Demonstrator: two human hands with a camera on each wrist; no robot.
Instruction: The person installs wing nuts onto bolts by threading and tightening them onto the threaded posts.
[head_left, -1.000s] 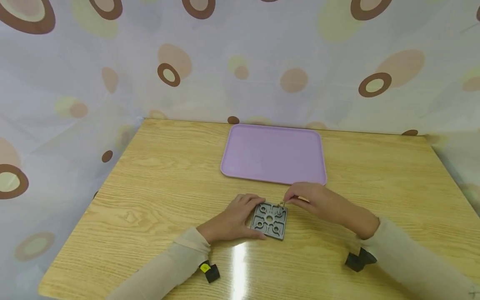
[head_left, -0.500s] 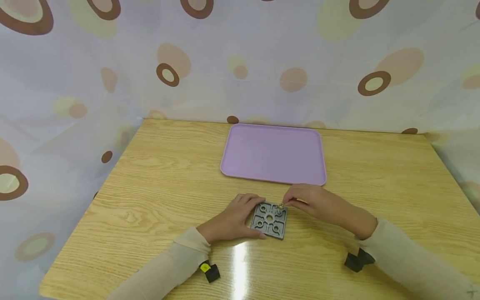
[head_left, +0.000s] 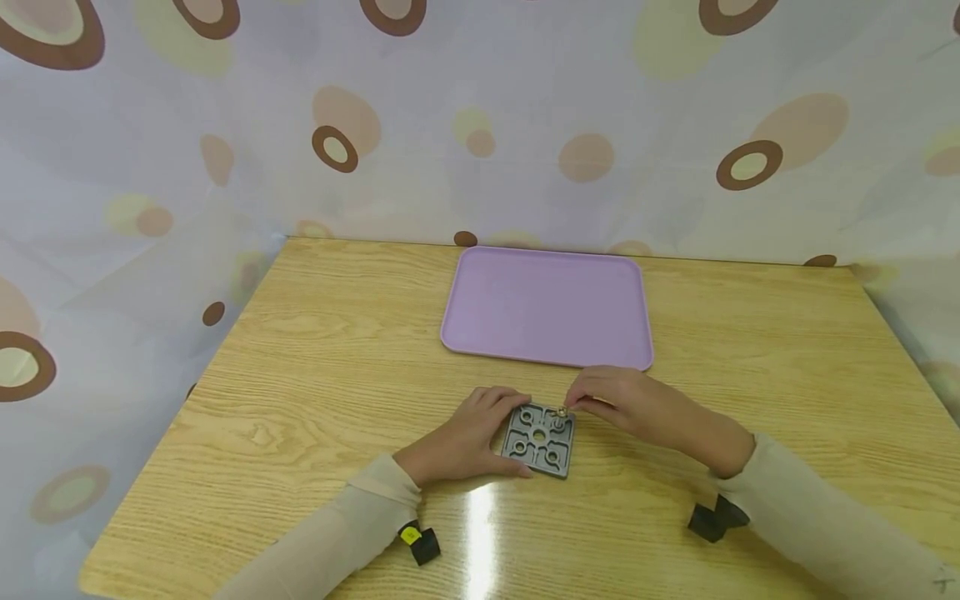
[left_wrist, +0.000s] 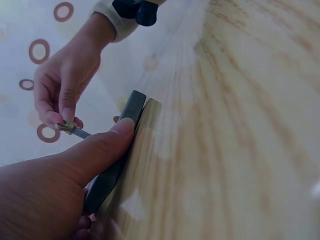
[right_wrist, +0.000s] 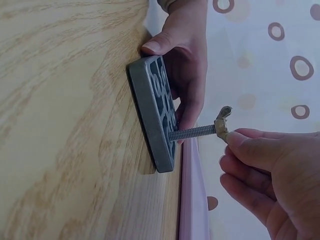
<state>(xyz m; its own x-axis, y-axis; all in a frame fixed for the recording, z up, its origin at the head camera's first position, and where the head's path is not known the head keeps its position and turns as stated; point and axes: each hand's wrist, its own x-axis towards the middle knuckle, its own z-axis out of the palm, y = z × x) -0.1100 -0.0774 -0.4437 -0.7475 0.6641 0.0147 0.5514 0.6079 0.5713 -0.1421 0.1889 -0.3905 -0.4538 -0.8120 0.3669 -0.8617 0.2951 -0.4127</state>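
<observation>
The head view shows us a metal plate (head_left: 542, 451) lying flat on the table (head_left: 337, 333), on the near side of a purple tray (head_left: 551, 308). We see the left hand (head_left: 467, 440) gripping its near and far edges from the left. The right hand (head_left: 636, 406) pinches a wing nut (right_wrist: 221, 128) atop the bolt (right_wrist: 194, 133) standing at the plate's far right corner.

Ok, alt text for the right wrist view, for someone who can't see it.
The right hand pinches a brass-colored wing nut at the end of a threaded rod extending from a gray metal plate held by the left hand. A wood-grain table, lilac tray and spotted backdrop are partly visible.
</observation>
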